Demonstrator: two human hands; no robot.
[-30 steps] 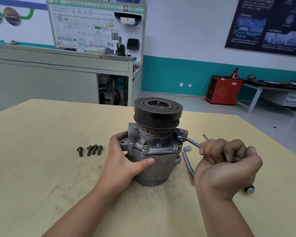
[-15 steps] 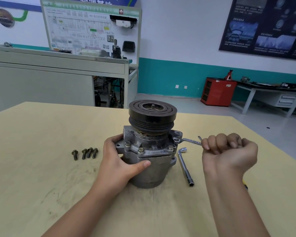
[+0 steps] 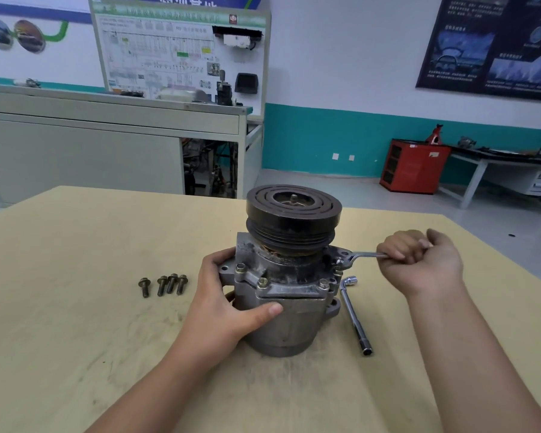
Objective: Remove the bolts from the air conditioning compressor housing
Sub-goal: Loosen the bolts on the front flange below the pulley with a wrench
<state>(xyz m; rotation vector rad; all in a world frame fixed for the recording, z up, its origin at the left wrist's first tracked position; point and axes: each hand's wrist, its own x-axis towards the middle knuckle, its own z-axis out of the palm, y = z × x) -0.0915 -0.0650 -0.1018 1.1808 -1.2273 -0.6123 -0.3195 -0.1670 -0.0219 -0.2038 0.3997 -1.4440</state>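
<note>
Head view, bench inspection. Wooden table carries the work. Compressor housing stands upright near the table's middle, black clutch pulley uppermost, base flat on the wood. Left hand grasps the housing from its left side, fingers wrapped behind the flange and thumb laid across the front of the body. Right hand is clenched round the handle of a thin spanner, to the right of the housing. L-shaped socket wrench lies untouched on the table just right of the housing base. The spanner's head sits at a bolt on the flange's right edge; whether it is fully seated on the hex cannot be told. 4 loose bolts lie in a row on the table left of the housing, apart from it. At least 4 seated bolts show along the flange's front.

Assessment: task partly done. The step in hand appears to be loosening the right-edge bolt.

Recommendations:
1. Seat the spanner square and fully down on the head before loading it; a tilted fit would likely round the hex.
2. Pull in a smooth arc level with the flange, not upward.
3. Brace firmly with the left hand, since the tall housing could twist or tip under torque.
4. Mind the knuckles near the pulley rim.
5. Set each freed bolt with the row.
</note>
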